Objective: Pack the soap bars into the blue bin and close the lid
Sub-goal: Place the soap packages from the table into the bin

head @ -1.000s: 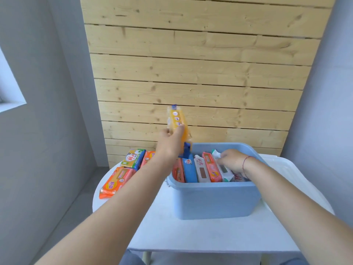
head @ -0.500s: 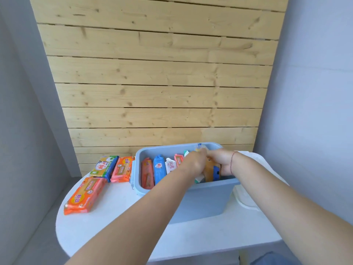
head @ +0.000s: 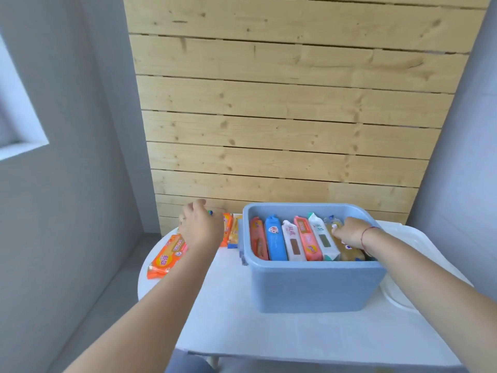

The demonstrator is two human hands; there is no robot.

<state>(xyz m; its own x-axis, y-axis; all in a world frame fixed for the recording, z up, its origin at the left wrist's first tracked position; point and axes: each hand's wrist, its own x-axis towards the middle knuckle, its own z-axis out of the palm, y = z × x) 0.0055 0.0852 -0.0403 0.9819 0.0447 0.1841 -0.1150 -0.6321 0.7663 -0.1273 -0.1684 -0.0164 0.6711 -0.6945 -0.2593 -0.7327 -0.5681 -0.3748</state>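
Note:
The blue bin [head: 309, 286] stands on the white table [head: 269, 335]. Several soap bars stand on edge inside it, among them a blue bar [head: 275, 239] and a pink bar [head: 308, 238]. My right hand [head: 349, 234] is inside the bin at its right end, fingers closed on the top of a yellow soap bar [head: 351, 253]. My left hand [head: 201, 228] hovers left of the bin, fingers spread over a mostly hidden green-blue bar [head: 210, 212]. Two orange bars [head: 166, 257] [head: 227, 230] lie on the table nearby. The white lid [head: 403, 294] lies right of the bin, under my right forearm.
A wooden plank wall stands right behind the table. Grey walls close in on both sides, with a window recess at the left. The table's rounded left edge runs close to the long orange bar.
The yellow bar went from my raised left hand down into the bin's right end. My left hand then left the bin and moved left over the bars on the table.

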